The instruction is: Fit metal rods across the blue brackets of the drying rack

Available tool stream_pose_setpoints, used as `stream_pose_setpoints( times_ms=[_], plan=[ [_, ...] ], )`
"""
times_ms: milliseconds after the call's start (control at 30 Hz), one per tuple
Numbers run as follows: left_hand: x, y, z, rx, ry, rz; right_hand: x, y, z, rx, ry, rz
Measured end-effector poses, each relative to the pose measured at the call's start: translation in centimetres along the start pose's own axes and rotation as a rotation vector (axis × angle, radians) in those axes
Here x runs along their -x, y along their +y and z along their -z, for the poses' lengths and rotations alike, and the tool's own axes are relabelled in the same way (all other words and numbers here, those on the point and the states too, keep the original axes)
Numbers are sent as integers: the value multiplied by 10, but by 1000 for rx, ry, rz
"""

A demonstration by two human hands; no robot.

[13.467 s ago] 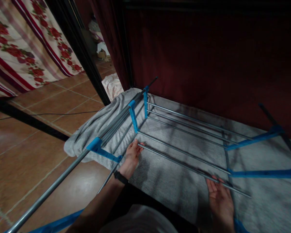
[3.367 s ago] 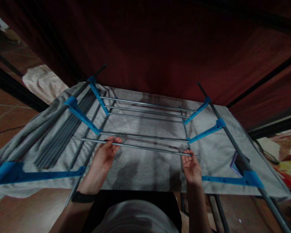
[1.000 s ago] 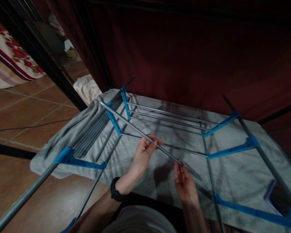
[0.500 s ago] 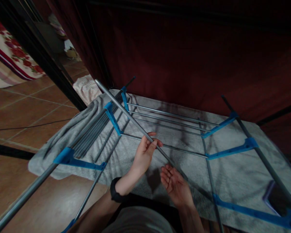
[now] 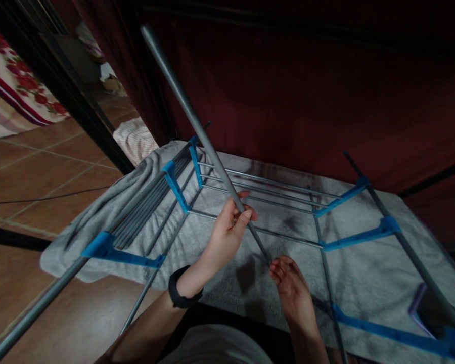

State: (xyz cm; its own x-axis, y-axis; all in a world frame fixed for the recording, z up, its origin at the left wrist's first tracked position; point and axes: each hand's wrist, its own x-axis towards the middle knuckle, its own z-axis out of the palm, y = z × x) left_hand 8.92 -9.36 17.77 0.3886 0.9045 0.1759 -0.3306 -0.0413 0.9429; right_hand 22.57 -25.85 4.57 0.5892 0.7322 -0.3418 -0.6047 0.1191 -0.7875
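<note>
A straight grey metal tube (image 5: pixel 191 114) rises at a slant toward the upper left, clear of the blanket. My left hand (image 5: pixel 229 227) is closed around its lower part, thumb on top, a black band on the wrist. At the tube's lower end, my right hand (image 5: pixel 291 285) has its fingers curled against it; the very tip is hidden there. Below and around both hands stands a drying rack of grey rods (image 5: pixel 288 236) with blue plastic brackets (image 5: pixel 176 187).
A grey blanket (image 5: pixel 220 283) lies under the rack. A phone-like dark object (image 5: pixel 426 311) rests at the right. Behind hangs a dark red curtain (image 5: pixel 307 101). Tiled floor (image 5: pixel 79 298) and dark posts (image 5: pixel 60 83) are on the left, with a striped cloth (image 5: pixel 134 139) beyond the blanket.
The tube's upper end has swung up, making it steeper. My left hand has risen slightly with it. My right hand has shifted right, its fingers now curled at the tube's lower end.
</note>
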Motion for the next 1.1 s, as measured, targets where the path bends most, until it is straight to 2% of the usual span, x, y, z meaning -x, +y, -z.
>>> stream_pose_setpoints(
  times_ms=[167, 333, 500, 600, 833, 1100],
  plan=[
    [3, -14, -12, -6, -72, 44, -4, 0, 4, -6, 38, 46],
    [10, -48, -23, -70, -160, 91, -8, -2, 9, 4, 80, 73],
    [20, -78, -28, -110, -171, 140, -11, 1, 17, 16, 94, 100],
    [22, -76, -29, -120, -191, 119, -12, 1, 19, 14, 108, 108],
    [16, -52, -19, -247, -225, 28, -14, -5, 21, -10, 135, 113],
    [13, -48, 4, -250, -121, 57, -14, -10, 22, -4, 147, 125]
  ],
)
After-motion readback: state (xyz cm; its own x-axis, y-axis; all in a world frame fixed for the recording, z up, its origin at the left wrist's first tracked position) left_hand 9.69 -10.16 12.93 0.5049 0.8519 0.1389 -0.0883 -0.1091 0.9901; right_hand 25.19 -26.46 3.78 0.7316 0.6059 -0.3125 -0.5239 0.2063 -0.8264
